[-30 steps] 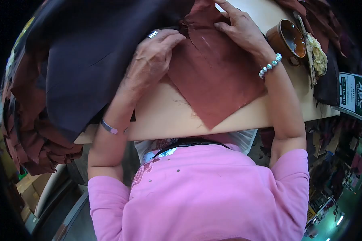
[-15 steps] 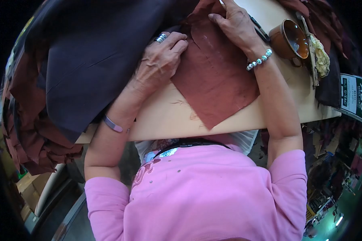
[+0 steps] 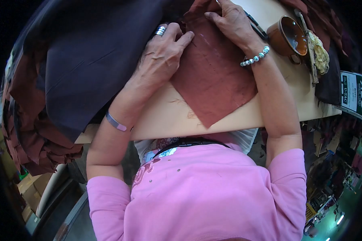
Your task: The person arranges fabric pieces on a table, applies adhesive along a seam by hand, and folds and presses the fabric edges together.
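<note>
My left hand (image 3: 161, 52), with rings on one finger, is closed on the left edge of a reddish-brown cloth (image 3: 219, 86); its fingertips are partly hidden by the cloth. A pointed corner of this cloth lies toward me on the cream tabletop. Over the cloth's upper right edge rests my right hand (image 3: 234, 26), its thumb apart from the stretched forefinger. That forefinger reaches the top of the view, and the other fingertips are hidden. A large dark cloth (image 3: 94, 60) spreads left of my left hand.
Beside my right wrist lies a slim black tool (image 3: 256, 26). A brown glazed cup (image 3: 287, 37) stands close by, with a thin stick (image 3: 309, 48) and a crumpled yellowish piece (image 3: 319, 54) past it. Stacked brown cloths (image 3: 32, 132) hang at the left; a printed label (image 3: 353, 93) shows at right.
My left hand has shifted slightly right, and its thumb now stretches further over the reddish-brown cloth. My right hand has moved a little left. The cloth has barely shifted.
</note>
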Demonstrator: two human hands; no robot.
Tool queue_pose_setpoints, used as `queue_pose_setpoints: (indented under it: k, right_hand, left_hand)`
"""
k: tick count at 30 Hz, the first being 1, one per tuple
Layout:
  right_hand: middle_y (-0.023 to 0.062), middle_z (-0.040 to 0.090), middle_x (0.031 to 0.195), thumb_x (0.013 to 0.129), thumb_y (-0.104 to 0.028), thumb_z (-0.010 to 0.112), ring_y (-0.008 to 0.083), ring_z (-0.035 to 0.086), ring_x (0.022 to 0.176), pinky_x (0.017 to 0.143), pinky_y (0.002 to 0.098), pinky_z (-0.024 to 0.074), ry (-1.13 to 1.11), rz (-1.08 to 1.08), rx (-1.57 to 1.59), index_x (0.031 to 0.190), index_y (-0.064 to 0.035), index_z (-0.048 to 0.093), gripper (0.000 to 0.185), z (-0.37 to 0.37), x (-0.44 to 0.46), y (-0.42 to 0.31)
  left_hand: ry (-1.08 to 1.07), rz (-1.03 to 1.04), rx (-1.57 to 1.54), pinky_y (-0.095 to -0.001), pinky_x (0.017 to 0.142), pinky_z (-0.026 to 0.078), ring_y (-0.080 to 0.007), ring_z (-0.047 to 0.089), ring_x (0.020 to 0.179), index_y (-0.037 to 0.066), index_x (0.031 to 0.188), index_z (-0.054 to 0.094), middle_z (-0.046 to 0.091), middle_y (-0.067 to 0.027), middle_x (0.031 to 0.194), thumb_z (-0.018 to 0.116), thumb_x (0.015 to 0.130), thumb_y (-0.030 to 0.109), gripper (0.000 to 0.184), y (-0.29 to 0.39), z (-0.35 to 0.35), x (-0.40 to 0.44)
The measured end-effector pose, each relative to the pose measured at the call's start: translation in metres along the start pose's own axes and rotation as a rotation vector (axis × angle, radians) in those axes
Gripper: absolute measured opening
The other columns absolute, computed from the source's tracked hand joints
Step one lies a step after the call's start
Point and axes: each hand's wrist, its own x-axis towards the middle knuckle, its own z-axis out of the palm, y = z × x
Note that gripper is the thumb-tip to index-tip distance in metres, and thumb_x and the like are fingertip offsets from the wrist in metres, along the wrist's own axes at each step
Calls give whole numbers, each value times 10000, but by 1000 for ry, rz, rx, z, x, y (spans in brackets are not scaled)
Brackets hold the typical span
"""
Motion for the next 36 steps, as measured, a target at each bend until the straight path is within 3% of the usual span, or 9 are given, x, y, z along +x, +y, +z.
queue_pose_setpoints:
  k: [5, 7, 11, 13, 17, 21, 24, 30, 36]
  right_hand:
    - [237, 595, 1043, 790, -14, 563, 382, 579, 946, 880, 415, 451, 103, -129, -48, 1396, -33, 346, 645, 5, -4, 5]
    - [237, 593, 1008, 784, 28, 537, 392, 574, 912, 855, 433, 456, 301, -325, -210, 1401, -33, 332, 653, -7, -7, -18]
    - [239, 580, 966, 764, 91, 508, 402, 567, 854, 796, 442, 474, 29, -279, 180, 1372, -35, 345, 643, 1, -30, -35]
    - [226, 578, 976, 751, 83, 536, 372, 574, 850, 773, 419, 484, 21, -252, 98, 1319, -31, 389, 598, 15, -42, -26]
    - [100, 652, 1112, 820, 92, 504, 233, 616, 1054, 927, 329, 468, -9, -133, 220, 1351, -116, 440, 574, 18, -48, -32]
    - [96, 666, 1067, 816, 118, 469, 238, 624, 1027, 902, 333, 487, 37, -181, 183, 1357, -124, 427, 594, 18, -48, -33]
    - [99, 664, 1073, 813, 124, 463, 236, 619, 1019, 897, 325, 487, 30, -227, 155, 1353, -129, 438, 597, 18, -48, -30]
    - [143, 647, 1034, 778, 12, 539, 288, 589, 976, 845, 388, 479, -30, -371, -51, 1375, -117, 394, 628, 22, -49, -22]
    - [83, 637, 1122, 743, 116, 475, 271, 589, 989, 896, 349, 472, 1, -483, -155, 1273, -150, 544, 597, 20, -52, -31]
  left_hand:
    - [-43, -82, -114, -363, 778, 507, -285, 590, 865, 72, 1071, 659, 561, -116, 967, 554, 808, -41, 305, -2, -4, 0]
    - [-43, -101, -180, -358, 799, 496, -287, 592, 855, 59, 1045, 663, 568, -112, 974, 560, 832, -7, 245, -6, -8, 1]
    - [-39, -190, -417, -355, 802, 476, -299, 590, 847, 22, 1016, 647, 582, -124, 949, 539, 870, 42, 183, -13, -15, 4]
    - [1, -302, -583, -371, 772, 473, -312, 581, 847, 5, 983, 647, 577, -142, 898, 523, 870, 49, 174, -18, -20, 7]
    - [39, -254, -217, -349, 827, 467, -325, 595, 915, -18, 1008, 607, 601, -156, 979, 525, 904, 79, 164, -33, -10, 0]
    - [138, -188, 13, -369, 841, 471, -332, 585, 957, -27, 1026, 581, 579, -154, 1062, 529, 865, 55, 188, -35, 4, 2]
    - [174, -209, -148, -432, 860, 427, -392, 512, 997, 4, 1032, 517, 515, -207, 1048, 604, 856, 146, 242, -53, 21, 1]
    - [48, -176, -228, -454, 889, 420, -380, 508, 1025, -6, 1038, 518, 507, -205, 1067, 532, 884, 116, 197, -69, 27, 3]
    - [26, 241, 637, -371, 857, 453, -292, 555, 941, 9, 960, 574, 554, -168, 971, 564, 774, 112, 212, -66, -18, 12]
